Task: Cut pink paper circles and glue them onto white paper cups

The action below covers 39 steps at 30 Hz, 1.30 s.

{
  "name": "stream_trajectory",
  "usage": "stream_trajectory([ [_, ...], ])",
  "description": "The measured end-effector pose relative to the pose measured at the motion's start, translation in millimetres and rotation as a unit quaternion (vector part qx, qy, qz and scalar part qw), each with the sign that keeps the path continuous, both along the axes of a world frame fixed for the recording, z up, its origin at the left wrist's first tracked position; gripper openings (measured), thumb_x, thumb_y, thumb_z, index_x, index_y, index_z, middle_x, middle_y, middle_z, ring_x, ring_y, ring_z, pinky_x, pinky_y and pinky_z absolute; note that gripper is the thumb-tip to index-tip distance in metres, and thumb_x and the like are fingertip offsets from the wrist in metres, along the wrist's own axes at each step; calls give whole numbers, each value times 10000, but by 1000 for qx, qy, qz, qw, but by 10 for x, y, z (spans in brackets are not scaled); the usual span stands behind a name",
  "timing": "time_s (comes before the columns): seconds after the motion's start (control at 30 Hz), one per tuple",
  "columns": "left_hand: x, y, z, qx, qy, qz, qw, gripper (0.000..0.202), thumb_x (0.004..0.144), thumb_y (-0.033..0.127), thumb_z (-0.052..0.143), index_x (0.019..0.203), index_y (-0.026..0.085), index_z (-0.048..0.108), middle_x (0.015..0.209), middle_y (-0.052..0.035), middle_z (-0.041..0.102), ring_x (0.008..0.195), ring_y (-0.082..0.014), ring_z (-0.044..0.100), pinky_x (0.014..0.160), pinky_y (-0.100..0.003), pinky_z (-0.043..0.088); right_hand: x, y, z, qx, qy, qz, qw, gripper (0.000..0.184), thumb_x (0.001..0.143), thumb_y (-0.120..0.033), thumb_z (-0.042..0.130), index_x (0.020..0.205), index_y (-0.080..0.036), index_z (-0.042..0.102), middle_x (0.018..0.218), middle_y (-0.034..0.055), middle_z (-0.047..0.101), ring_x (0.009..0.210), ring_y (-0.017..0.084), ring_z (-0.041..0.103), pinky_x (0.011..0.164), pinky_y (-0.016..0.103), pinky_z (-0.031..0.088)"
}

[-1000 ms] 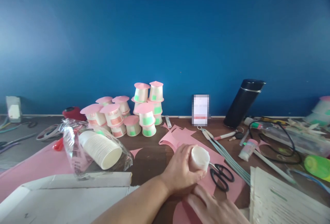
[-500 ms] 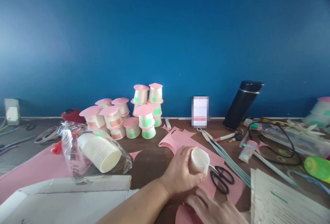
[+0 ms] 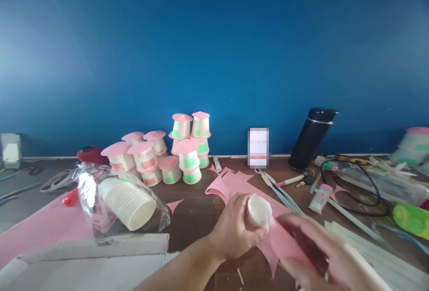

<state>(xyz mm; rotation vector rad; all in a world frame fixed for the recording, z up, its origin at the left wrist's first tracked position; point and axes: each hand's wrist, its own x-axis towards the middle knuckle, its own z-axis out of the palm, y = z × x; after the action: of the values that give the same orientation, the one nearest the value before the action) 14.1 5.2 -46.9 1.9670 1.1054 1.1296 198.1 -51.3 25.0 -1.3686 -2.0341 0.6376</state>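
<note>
My left hand (image 3: 234, 226) is closed round a white paper cup (image 3: 259, 212), its round end facing up towards me. In my right hand (image 3: 311, 246) is a piece of pink paper (image 3: 288, 242), pinched between thumb and fingers. One edge of that paper reaches the side of the cup; whether it touches cannot be told. Beneath both hands lies a larger pink sheet with cut-out curves (image 3: 236, 183). The scissors are hidden behind my right hand and the paper.
Stacked cups with pink paper roofs (image 3: 187, 154) stand by the blue wall. Nested paper cups (image 3: 130, 204) lie in clear plastic at left, behind a white box (image 3: 90, 259). A black flask (image 3: 311, 139), a phone (image 3: 258, 148), a glue bottle (image 3: 321, 198) and papers (image 3: 365, 250) are at right.
My right hand has lifted the pink paper from the table's near edge and brought it up beside the cup. The scissors are now covered. My left hand still holds the cup.
</note>
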Motion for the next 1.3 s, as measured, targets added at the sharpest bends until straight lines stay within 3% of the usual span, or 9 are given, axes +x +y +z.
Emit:
stream_trajectory([
  [0.13, 24, -16, 35, -7, 8, 10, 1000, 577, 644, 208, 730, 1180, 170, 522, 1118, -106, 568, 1054, -257, 535, 959, -399, 427, 123, 243, -24, 7, 12, -60, 998, 339, 827, -443, 551, 1115, -265, 571, 952, 30, 722, 786, 223, 684, 575, 256, 543],
  [0.2, 34, -26, 53, -9, 14, 15, 1000, 535, 643, 202, 726, 1143, 171, 538, 1088, -103, 577, 1024, -257, 543, 929, -403, 441, 133, 357, -69, 11, 13, -87, 996, 351, 853, -463, 520, 1130, -252, 555, 852, 15, 709, 737, 213, 671, 559, 259, 519],
  [0.33, 33, -36, 93, -5, 21, 11, 1000, 505, 642, 183, 721, 1118, 179, 550, 1062, -91, 586, 1004, -253, 544, 905, -403, 448, 62, 490, -143, 20, -33, -73, 997, 337, 863, -426, 531, 1151, -250, 529, 725, -32, 664, 571, 168, 603, 536, 261, 471],
  [0.57, 20, -41, 134, -18, 26, -2, 999, 600, 640, 180, 734, 1200, 185, 517, 1133, -97, 576, 1065, -260, 532, 956, -410, 425, -18, 484, -146, 49, -109, -59, 991, 354, 854, -428, 542, 1161, -251, 552, 1016, 42, 688, 783, 216, 648, 667, 323, 492],
  [0.73, 11, -26, 73, -4, 39, -2, 999, 579, 633, 178, 736, 1166, 185, 509, 1117, -93, 560, 1059, -264, 523, 945, -424, 430, -14, 427, -163, 104, -181, -68, 976, 397, 849, -449, 547, 1214, -292, 539, 1116, 63, 662, 727, 228, 668, 603, 341, 492],
  [0.87, 3, -19, 35, -12, 46, 3, 999, 523, 625, 166, 725, 1105, 184, 520, 1081, -86, 555, 1026, -266, 529, 912, -431, 445, -35, 376, -169, 103, -215, -52, 970, 437, 861, -448, 534, 1281, -342, 477, 1208, 48, 603, 757, 227, 671, 588, 344, 509],
  [1.07, 3, -7, 37, 1, 34, -8, 999, 641, 592, 106, 720, 1186, 159, 485, 1139, -116, 552, 1079, -295, 516, 948, -455, 424, -78, 332, -184, 75, -182, -50, 979, 425, 860, -511, 519, 1261, -373, 486, 1284, 33, 543, 720, 189, 659, 625, 360, 535],
  [1.2, 5, -7, 28, -1, 31, 6, 1000, 620, 602, 169, 758, 1164, 169, 496, 1129, -117, 562, 1072, -295, 526, 931, -449, 437, -18, 354, -216, 54, -78, -77, 993, 445, 854, -496, 539, 1269, -345, 485, 1288, 58, 549, 739, 195, 657, 673, 350, 530],
  [1.3, 11, -7, 19, -4, 29, 25, 999, 591, 610, 210, 766, 1139, 173, 505, 1121, -117, 572, 1069, -292, 533, 934, -454, 437, 90, 382, -247, -37, 39, -134, 990, 432, 869, -555, 479, 1181, -262, 539, 869, 52, 676, 640, 185, 628, 601, 299, 502],
])
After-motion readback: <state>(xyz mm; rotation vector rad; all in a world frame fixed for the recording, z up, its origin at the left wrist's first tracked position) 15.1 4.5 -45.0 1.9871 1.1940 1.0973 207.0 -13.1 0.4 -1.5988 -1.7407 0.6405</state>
